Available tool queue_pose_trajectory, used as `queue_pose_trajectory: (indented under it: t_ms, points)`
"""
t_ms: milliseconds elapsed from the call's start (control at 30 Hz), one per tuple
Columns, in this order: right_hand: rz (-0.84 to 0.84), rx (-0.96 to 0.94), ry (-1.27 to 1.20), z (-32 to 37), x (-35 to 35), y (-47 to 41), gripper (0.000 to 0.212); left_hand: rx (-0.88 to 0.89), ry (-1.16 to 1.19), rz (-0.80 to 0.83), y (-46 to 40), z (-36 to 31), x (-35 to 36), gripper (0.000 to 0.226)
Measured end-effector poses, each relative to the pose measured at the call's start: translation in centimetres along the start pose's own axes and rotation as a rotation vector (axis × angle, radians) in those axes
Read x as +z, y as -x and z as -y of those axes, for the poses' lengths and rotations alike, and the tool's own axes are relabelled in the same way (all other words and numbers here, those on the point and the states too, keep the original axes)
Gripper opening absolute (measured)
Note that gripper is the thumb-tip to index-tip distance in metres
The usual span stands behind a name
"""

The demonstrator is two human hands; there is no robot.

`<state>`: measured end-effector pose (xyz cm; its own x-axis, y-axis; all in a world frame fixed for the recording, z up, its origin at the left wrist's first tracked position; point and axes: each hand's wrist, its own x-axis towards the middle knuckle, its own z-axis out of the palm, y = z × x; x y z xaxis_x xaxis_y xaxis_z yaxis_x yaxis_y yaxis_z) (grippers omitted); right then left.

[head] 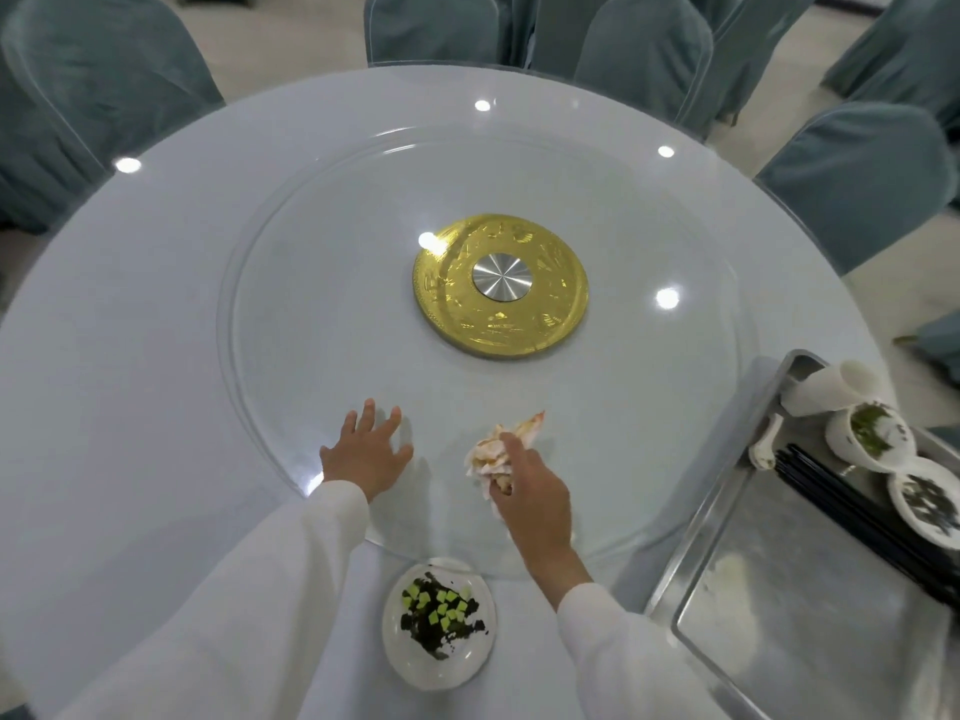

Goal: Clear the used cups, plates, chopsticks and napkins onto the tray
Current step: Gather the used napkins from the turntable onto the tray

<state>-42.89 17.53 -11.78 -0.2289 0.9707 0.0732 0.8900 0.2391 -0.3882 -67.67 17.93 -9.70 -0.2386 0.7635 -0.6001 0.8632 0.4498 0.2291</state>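
My right hand [535, 504] grips a crumpled, orange-stained napkin [496, 449] just above the glass turntable [291, 304]. My left hand [369, 454] lies flat on the turntable's near edge, fingers spread, holding nothing. A white plate [410, 662] with dark scraps and green cubes sits at the table's near edge, between my forearms. The steel tray [769, 615] stands at the right. On its far end are two white cups [862, 439] [922, 504] with tea leaves, a tipped white cup [831, 389], a white spoon [766, 444] and black chopsticks [857, 527].
A gold disc with a silver hub [501, 293] marks the turntable's centre. The round white table [104, 381] is ringed by grey-green covered chairs [857, 179] at the far side and right.
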Motion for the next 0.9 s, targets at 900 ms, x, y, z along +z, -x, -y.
queue_pose_trajectory:
  t_ms: [900]
  points:
    - [-0.028, 0.596, -0.677, 2.9, -6.1, 13.0, 0.044, 0.246, 0.619, -0.103, 17.3, 1.3, 4.6, 0.037]
